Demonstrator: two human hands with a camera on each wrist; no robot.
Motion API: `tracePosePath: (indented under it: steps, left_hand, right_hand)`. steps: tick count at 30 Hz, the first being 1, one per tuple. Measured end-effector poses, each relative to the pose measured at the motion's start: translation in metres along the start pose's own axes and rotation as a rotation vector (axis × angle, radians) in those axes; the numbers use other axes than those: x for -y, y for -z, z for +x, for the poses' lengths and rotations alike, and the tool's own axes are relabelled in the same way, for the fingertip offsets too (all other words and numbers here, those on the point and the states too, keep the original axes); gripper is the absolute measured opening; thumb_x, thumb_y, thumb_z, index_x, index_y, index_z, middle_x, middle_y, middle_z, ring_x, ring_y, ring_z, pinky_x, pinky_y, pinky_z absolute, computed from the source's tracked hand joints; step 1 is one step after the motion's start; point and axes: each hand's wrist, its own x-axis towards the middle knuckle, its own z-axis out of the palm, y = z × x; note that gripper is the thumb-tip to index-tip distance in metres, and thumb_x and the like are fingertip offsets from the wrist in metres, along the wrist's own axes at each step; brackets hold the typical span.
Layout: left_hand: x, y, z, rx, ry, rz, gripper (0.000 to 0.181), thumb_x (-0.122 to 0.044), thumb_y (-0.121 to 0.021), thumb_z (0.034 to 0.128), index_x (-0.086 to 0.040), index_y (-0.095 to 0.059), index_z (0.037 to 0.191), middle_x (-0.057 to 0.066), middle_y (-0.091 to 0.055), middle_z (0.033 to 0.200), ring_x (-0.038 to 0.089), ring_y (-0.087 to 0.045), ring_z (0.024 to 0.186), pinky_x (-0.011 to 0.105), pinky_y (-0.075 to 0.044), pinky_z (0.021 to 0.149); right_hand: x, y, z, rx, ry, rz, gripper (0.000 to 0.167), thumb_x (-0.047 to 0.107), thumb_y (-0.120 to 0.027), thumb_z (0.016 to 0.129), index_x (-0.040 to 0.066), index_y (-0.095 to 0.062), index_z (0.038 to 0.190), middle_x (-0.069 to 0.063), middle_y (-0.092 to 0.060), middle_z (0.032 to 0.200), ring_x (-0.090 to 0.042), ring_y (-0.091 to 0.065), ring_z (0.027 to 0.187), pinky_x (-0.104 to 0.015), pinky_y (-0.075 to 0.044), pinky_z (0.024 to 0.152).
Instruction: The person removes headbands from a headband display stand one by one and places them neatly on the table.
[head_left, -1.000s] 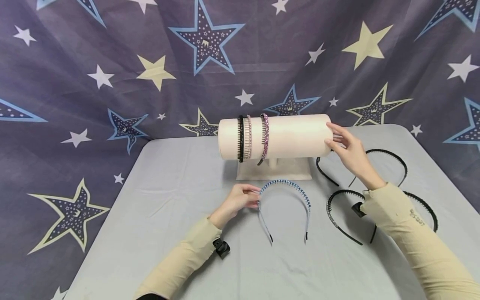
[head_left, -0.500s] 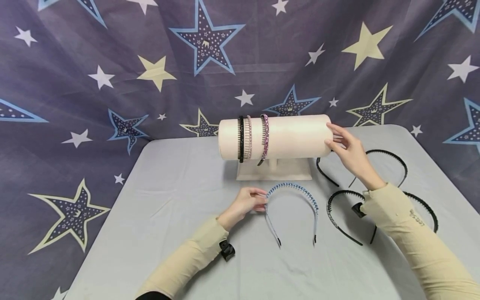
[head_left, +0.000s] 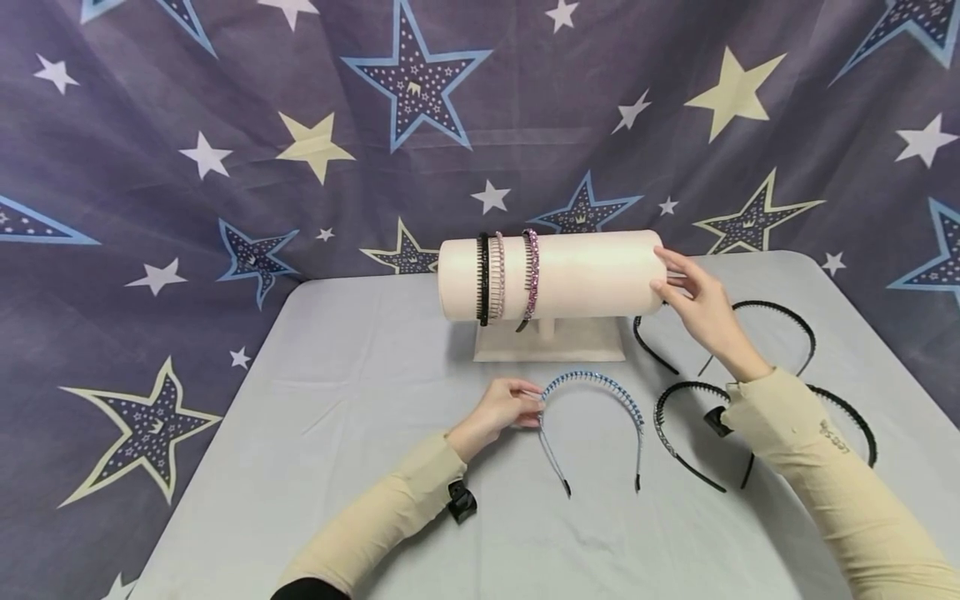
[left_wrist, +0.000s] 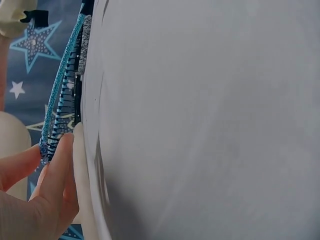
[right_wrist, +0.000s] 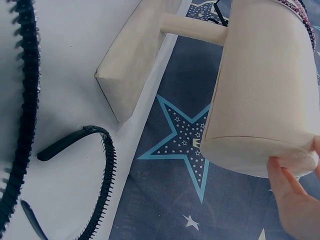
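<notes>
Slanting down frame's left, table [head_left: 262,467] edge lies well apart from left hand [head_left: 501,407]. Narrow gap separates blue headband [head_left: 592,377], mid-frame, from display stand [head_left: 592,275] above. Left hand pinches headband's left side; right hand [head_left: 708,312], fingers spread, touches stand's end.

Glittering light blue on the headband [head_left: 592,377] I'm pinching, black at its tips! Up on the cream roll [head_left: 592,275], black on the leftmost band [head_left: 483,279], pale pink on its neighbour [head_left: 497,279], sparkling purple-pink on the third band [head_left: 532,271]. Black again across the loose hoops [head_left: 787,310] to my right, one flecked silver. My right sleeve [head_left: 817,450] shows pale yellow with dark lettering. Pale grey-blue tablecloth [head_left: 337,500], and a dusky purple backdrop [head_left: 525,108] bursting with white, yellow and blue-edged, dotted stars!
</notes>
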Motion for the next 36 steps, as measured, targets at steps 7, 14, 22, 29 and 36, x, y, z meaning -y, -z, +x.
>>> tracePosePath:
  steps: [7, 14, 22, 29, 36]
  left_hand:
    - [0.000, -0.002, 0.000, 0.009, -0.009, 0.010, 0.026, 0.008, -0.058, 0.0780, 0.011, -0.057, 0.104, 0.025, -0.062, 0.091, 0.012, -0.058, 0.058, 0.031, -0.055, 0.064]
    - [0.001, -0.004, 0.003, -0.001, 0.006, -0.007, 0.025, 0.008, -0.058, 0.0778, 0.011, -0.057, 0.103, 0.019, -0.063, 0.082, 0.011, -0.057, 0.057, 0.031, -0.055, 0.066]
    - [0.001, -0.005, 0.003, 0.002, 0.004, 0.000, 0.025, 0.009, -0.058, 0.0781, 0.011, -0.057, 0.103, 0.019, -0.063, 0.081, 0.011, -0.057, 0.056, 0.031, -0.055, 0.065]
    - [-0.014, -0.006, -0.011, 0.003, 0.000, 0.046, 0.026, 0.009, -0.054, 0.0797, 0.013, -0.055, 0.105, 0.030, -0.059, 0.095, 0.014, -0.059, 0.063, 0.036, -0.054, 0.072]
    - [-0.001, -0.004, 0.000, -0.011, -0.005, 0.062, 0.025, 0.008, -0.057, 0.0785, 0.011, -0.058, 0.103, 0.025, -0.062, 0.091, 0.018, -0.062, 0.066, 0.031, -0.055, 0.066]
  right_hand:
    - [0.001, 0.000, 0.000, -0.001, -0.011, 0.000, 0.047, 0.008, -0.052, 0.088, 0.005, -0.039, 0.133, -0.022, -0.044, 0.126, -0.004, -0.048, 0.098, -0.005, -0.042, 0.075]
    - [0.003, 0.000, -0.002, -0.009, -0.009, 0.006, 0.046, 0.012, -0.053, 0.088, 0.010, -0.041, 0.132, -0.020, -0.045, 0.125, -0.002, -0.049, 0.098, -0.007, -0.043, 0.076]
    - [0.003, 0.000, -0.002, -0.011, -0.021, 0.008, 0.046, 0.015, -0.053, 0.088, 0.012, -0.042, 0.132, -0.020, -0.046, 0.124, 0.004, -0.048, 0.094, -0.007, -0.043, 0.075]
    - [0.003, 0.000, -0.001, -0.010, -0.025, 0.003, 0.046, 0.015, -0.053, 0.088, 0.014, -0.042, 0.133, -0.019, -0.046, 0.124, 0.002, -0.048, 0.095, -0.007, -0.043, 0.075]
    - [0.001, 0.000, -0.001, -0.006, -0.028, 0.003, 0.046, 0.016, -0.053, 0.088, 0.014, -0.042, 0.133, -0.019, -0.046, 0.123, 0.003, -0.048, 0.095, -0.007, -0.043, 0.075]
